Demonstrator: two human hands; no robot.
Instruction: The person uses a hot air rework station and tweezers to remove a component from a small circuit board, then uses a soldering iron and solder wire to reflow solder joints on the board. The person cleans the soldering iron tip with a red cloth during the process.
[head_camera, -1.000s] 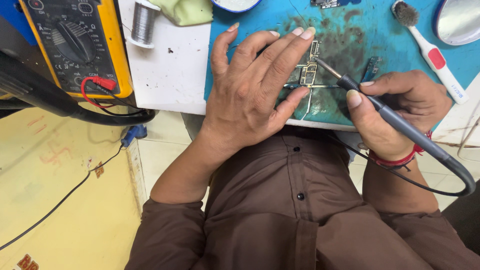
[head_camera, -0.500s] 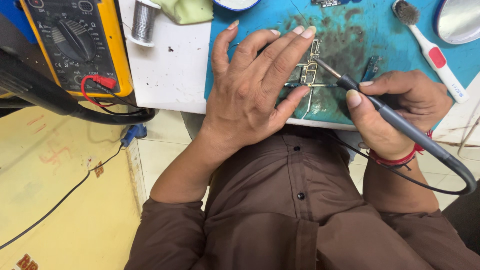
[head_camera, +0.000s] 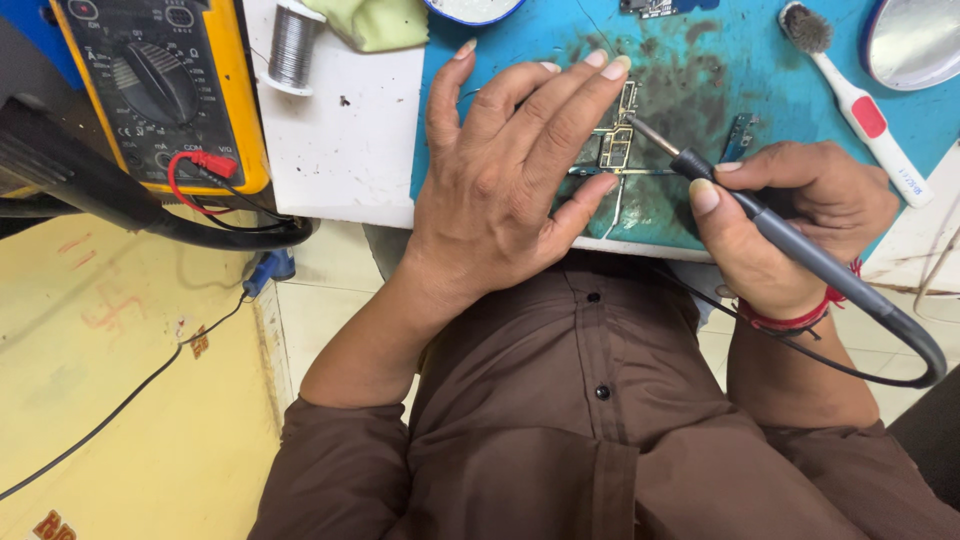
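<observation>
Nearest, a brown shirt (head_camera: 600, 440) is seen at the bottom of the view, with both forearms reaching up from it to the bench edge. The right hand (head_camera: 790, 225) is closed in a pen-like grip around the dark handle of a soldering iron (head_camera: 790, 245), whose cable loops away to the right. The iron's metal tip is laid against a small circuit board (head_camera: 615, 150). The left hand (head_camera: 510, 170) is spread open and flat, its fingers pressed over the board, which is lying on a stained blue mat (head_camera: 700, 70). Further off, a toothbrush (head_camera: 855, 100) is seen on the mat's right side, and a solder spool (head_camera: 292, 45) and a yellow multimeter (head_camera: 160, 90) are placed to the left.
</observation>
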